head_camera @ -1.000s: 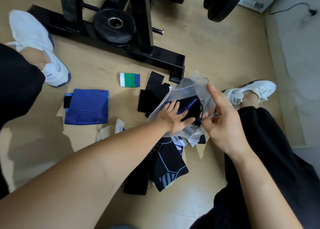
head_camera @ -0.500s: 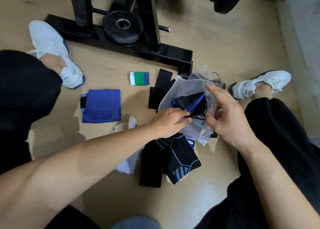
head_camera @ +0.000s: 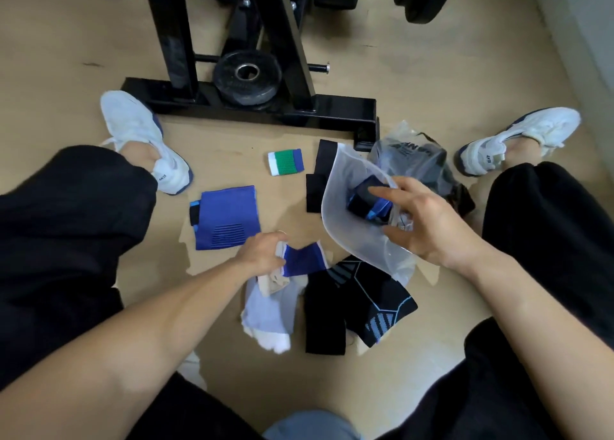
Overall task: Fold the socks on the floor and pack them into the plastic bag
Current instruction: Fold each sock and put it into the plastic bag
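One folded dark sock (head_camera: 368,200) lies inside the plastic bag (head_camera: 345,213), whose mouth the right hand (head_camera: 428,223) pinches open just above the floor (head_camera: 232,140). The left hand (head_camera: 262,253) has its fingers curled round a blue-and-white sock (head_camera: 304,260) atop the loose pile. Step in hand, by my reading: pick-up of the next sock, with the blue sock (head_camera: 227,222), green-striped sock (head_camera: 285,162), black socks (head_camera: 317,180) and patterned black sock (head_camera: 368,303) unpacked; next move likely needs both hands for the fold, then a gaping bag mouth.
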